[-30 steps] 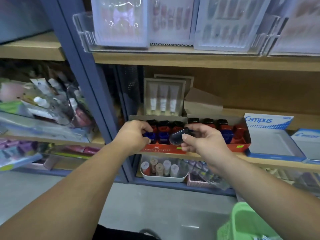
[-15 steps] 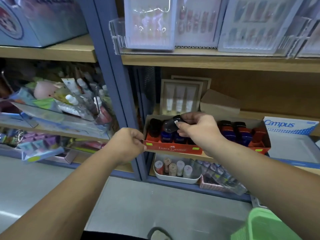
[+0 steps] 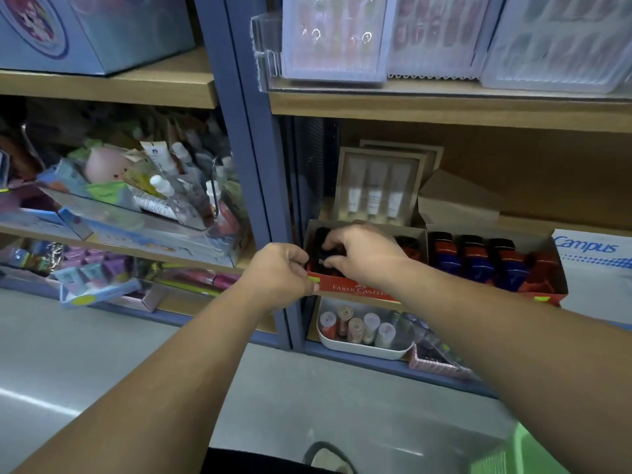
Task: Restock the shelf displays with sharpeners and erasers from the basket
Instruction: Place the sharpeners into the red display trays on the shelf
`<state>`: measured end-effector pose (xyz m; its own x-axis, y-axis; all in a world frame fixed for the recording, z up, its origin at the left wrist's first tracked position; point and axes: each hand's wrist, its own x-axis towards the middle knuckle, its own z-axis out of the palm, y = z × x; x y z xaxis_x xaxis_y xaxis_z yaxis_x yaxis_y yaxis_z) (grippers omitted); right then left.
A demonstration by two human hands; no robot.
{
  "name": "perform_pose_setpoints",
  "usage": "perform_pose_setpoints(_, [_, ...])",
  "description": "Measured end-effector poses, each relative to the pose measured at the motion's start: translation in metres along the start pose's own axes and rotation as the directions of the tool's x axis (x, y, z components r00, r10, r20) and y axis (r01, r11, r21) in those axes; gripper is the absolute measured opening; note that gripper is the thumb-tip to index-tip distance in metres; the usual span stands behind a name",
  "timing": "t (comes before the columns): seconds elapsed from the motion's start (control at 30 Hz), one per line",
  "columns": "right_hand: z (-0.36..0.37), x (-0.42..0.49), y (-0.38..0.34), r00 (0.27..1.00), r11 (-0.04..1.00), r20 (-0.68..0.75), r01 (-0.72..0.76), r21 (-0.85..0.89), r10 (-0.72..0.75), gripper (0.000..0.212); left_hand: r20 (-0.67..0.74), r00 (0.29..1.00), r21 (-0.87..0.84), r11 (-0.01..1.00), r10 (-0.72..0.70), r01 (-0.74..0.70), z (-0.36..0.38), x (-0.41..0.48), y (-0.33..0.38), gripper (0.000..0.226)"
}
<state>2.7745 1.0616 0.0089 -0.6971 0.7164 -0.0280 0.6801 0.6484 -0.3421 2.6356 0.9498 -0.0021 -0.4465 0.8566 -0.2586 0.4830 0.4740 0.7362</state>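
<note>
A red Faber-Castell display box (image 3: 355, 291) sits on the middle shelf, filled with red, blue and black sharpeners (image 3: 475, 260). My left hand (image 3: 278, 273) pinches the box's front left corner. Down inside the left end of the box, my right hand (image 3: 362, 253) grips a dark sharpener (image 3: 325, 261), which its fingers mostly hide. A corner of the green basket (image 3: 523, 453) shows at the bottom right.
A blue shelf post (image 3: 253, 165) stands just left of the box. Behind it are a tube gift set (image 3: 374, 186) and a brown carton (image 3: 458, 203). A Campus box (image 3: 595, 258) lies to the right. A white tray of small bottles (image 3: 362, 331) sits on the shelf below.
My right hand has carried the dark sharpener from above the box's middle down into its left end. My left hand stays at the box's front left corner. The view shifted left.
</note>
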Motion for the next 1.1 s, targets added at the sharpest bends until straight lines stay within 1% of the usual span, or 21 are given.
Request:
perform_pose_setpoints(0.07, [0.002, 0.001, 0.001, 0.999, 0.999, 0.027, 0.022, -0.031, -0.021, 0.033, 0.007, 1.000, 0.010, 1.000, -0.004, 0.004, 0.000, 0.001, -0.001, 0.063])
perform_pose_setpoints(0.2, [-0.010, -0.001, 0.003, 0.992, 0.999, 0.113, 0.051, 0.002, -0.051, 0.038, 0.011, 1.000, 0.028, 1.000, -0.004, 0.004, -0.001, 0.000, 0.002, 0.063])
perform_pose_setpoints(0.27, [-0.022, -0.010, 0.010, 0.995, 0.996, 0.085, 0.037, 0.078, -0.044, 0.046, 0.000, 1.000, 0.041, 0.999, -0.004, 0.004, -0.001, -0.002, 0.006, 0.060])
perform_pose_setpoints(0.33, [-0.033, -0.021, 0.022, 1.000, 0.990, 0.017, 0.004, 0.144, -0.007, 0.050, -0.027, 1.000, 0.056, 0.998, -0.006, 0.007, -0.001, -0.004, 0.008, 0.055])
perform_pose_setpoints(0.4, [-0.040, -0.034, 0.034, 0.999, 0.981, -0.021, -0.033, 0.192, 0.037, 0.043, -0.055, 0.999, 0.078, 0.997, 0.002, 0.002, 0.001, -0.005, 0.011, 0.048])
perform_pose_setpoints(0.47, [-0.040, -0.048, 0.045, 0.995, 0.954, -0.038, -0.073, 0.292, 0.088, 0.034, -0.053, 0.999, 0.105, 0.994, 0.011, -0.005, 0.002, -0.007, 0.015, 0.041])
perform_pose_setpoints(0.57, [-0.036, -0.072, 0.055, 0.986, 0.924, -0.109, -0.080, 0.373, 0.129, 0.025, -0.013, 0.999, 0.114, 0.993, 0.042, -0.041, 0.011, -0.010, 0.028, 0.028])
perform_pose_setpoints(0.63, [-0.032, -0.093, 0.059, 0.982, 0.916, -0.131, -0.076, 0.394, 0.138, 0.024, 0.057, 0.996, 0.145, 0.986, 0.072, -0.080, 0.023, -0.019, 0.043, 0.023])
perform_pose_setpoints(0.7, [-0.028, -0.118, 0.067, 0.979, 0.914, -0.118, -0.110, 0.390, 0.168, 0.022, 0.151, 0.984, 0.210, 0.970, 0.095, -0.126, 0.041, -0.029, 0.057, 0.017])
perform_pose_setpoints(0.8, [-0.028, -0.157, 0.083, 0.976, 0.914, -0.035, -0.189, 0.358, 0.216, 0.017, 0.285, 0.952, 0.311, 0.929, 0.110, -0.200, 0.074, -0.052, 0.076, 0.011])
perform_pose_setpoints(0.9, [-0.031, -0.204, 0.111, 0.960, 0.918, 0.088, -0.279, 0.283, 0.265, 0.016, 0.431, 0.890, 0.310, 0.902, 0.148, -0.300, 0.115, -0.076, 0.094, 0.012])
perform_pose_setpoints(0.97, [-0.028, -0.238, 0.137, 0.937, 0.920, 0.174, -0.334, 0.206, 0.301, 0.020, 0.510, 0.841, 0.305, 0.876, 0.180, -0.373, 0.147, -0.092, 0.105, 0.019])
perform_pose_setpoints(1.03, [-0.020, -0.268, 0.163, 0.900, 0.907, 0.268, -0.392, 0.151, 0.344, 0.023, 0.554, 0.805, 0.278, 0.864, 0.212, -0.419, 0.183, -0.105, 0.109, 0.025])
perform_pose_setpoints(1.1, [-0.012, -0.294, 0.190, 0.851, 0.884, 0.350, -0.453, 0.116, 0.390, 0.041, 0.597, 0.769, 0.266, 0.848, 0.228, -0.458, 0.221, -0.117, 0.107, 0.029])
